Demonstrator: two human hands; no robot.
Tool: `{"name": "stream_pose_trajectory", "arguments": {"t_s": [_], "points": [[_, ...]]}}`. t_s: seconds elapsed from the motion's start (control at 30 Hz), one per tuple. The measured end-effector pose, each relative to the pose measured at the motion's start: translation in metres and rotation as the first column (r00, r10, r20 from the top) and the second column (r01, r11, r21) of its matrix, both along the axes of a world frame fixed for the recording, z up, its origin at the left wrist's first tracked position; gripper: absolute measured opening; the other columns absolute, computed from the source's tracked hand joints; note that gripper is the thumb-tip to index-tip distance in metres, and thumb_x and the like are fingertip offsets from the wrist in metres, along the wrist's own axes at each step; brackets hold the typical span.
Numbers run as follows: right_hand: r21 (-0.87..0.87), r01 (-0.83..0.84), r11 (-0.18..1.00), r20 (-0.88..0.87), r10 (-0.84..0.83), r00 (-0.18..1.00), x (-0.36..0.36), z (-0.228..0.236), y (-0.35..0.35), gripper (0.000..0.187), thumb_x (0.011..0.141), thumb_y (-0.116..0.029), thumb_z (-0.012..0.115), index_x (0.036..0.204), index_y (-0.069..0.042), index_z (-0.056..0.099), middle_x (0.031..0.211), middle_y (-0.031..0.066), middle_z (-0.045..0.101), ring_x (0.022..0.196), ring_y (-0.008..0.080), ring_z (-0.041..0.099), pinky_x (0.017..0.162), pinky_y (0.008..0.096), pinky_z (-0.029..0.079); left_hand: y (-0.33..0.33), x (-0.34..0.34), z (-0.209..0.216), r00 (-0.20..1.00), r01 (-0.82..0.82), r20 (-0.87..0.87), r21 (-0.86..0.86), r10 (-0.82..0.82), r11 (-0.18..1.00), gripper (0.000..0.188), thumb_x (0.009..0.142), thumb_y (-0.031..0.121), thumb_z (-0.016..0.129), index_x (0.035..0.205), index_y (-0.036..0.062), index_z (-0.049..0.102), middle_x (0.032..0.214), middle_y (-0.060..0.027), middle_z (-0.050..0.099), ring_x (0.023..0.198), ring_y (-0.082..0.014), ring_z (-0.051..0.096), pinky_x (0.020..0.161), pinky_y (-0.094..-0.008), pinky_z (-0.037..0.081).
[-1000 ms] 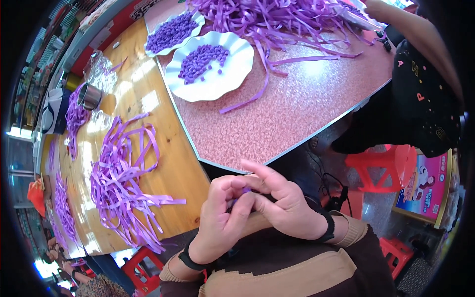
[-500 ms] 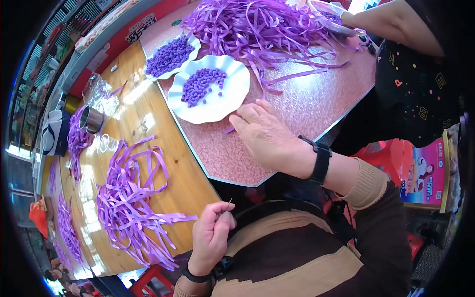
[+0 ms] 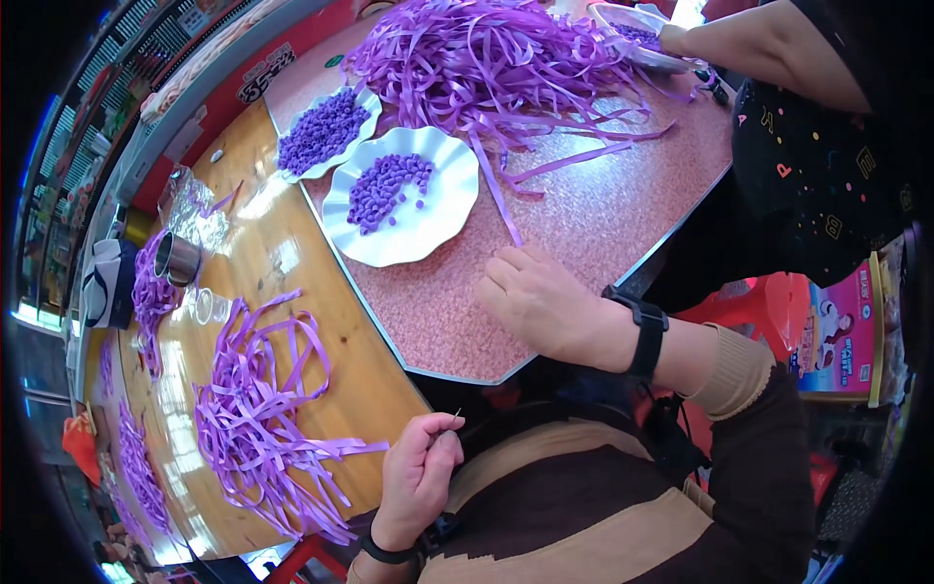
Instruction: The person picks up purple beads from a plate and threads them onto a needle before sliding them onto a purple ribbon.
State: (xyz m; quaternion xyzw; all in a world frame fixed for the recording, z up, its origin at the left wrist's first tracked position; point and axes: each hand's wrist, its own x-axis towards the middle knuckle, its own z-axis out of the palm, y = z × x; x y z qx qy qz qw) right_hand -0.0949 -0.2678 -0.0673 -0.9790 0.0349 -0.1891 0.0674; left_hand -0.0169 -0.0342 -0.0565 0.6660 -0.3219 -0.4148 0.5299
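Note:
My left hand (image 3: 418,475) is closed in a pinch in front of my body, just off the table's corner. A thin needle-like tip (image 3: 458,416) sticks up from its fingertips; the rest is hidden in the fingers. Low over the pink tabletop, my right hand (image 3: 545,310) has its fingers closed on the end of a purple ribbon (image 3: 499,202). That ribbon runs back to a large heap of purple ribbons (image 3: 486,63). Beyond the hand, to the left, a white wavy-edged plate (image 3: 435,219) holds small purple beads (image 3: 384,190).
A second white plate (image 3: 365,125) bears more purple beads (image 3: 321,131). Loose ribbons (image 3: 258,419) lie on the wooden table (image 3: 360,360), near a metal cup (image 3: 178,258) and a clear plastic cup (image 3: 207,307). Another person's arm (image 3: 754,49) reaches over a bowl (image 3: 662,60) at the far right.
My right hand has moved from beside the plate slightly right and nearer to me, and the ribbon now stretches straight from the heap to its fingers. The left hand keeps its pinch.

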Motion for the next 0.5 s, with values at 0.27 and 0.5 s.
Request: {"name": "stream_pose_trajectory", "arguments": {"t_s": [0.27, 0.5], "points": [[-0.13, -0.056, 0.99, -0.023, 0.053, 0.998, -0.019, 0.012, -0.023, 0.022, 0.071, -0.011, 0.051, 0.091, -0.002, 0.056, 0.094, 0.0079, 0.055, 0.097, 0.0205, 0.053, 0.096, 0.0368, 0.035, -0.016, -0.001, 0.006, 0.999, 0.025, 0.021, 0.038, -0.026, 0.999, 0.015, 0.09, 0.006, 0.045, 0.103, 0.0004, 0.052, 0.07, -0.0007, 0.049, 0.061, -0.0048, 0.044, 0.055, -0.0173, 0.036], [-0.313, -0.135, 0.94, -0.06, 0.122, 0.991, -0.012, 0.001, -0.032, 0.01, 0.07, -0.012, 0.05, 0.075, -0.004, 0.055, 0.078, 0.0059, 0.053, 0.084, 0.0199, 0.055, 0.099, 0.0385, 0.033, -0.035, -0.006, 0.018, 0.999, 0.011, 0.042, 0.076, -0.014, 0.997, 0.015, 0.089, 0.005, 0.047, 0.102, -0.0001, 0.053, 0.069, -0.0006, 0.051, 0.058, -0.0039, 0.044, 0.052, -0.0171, 0.035]]}}
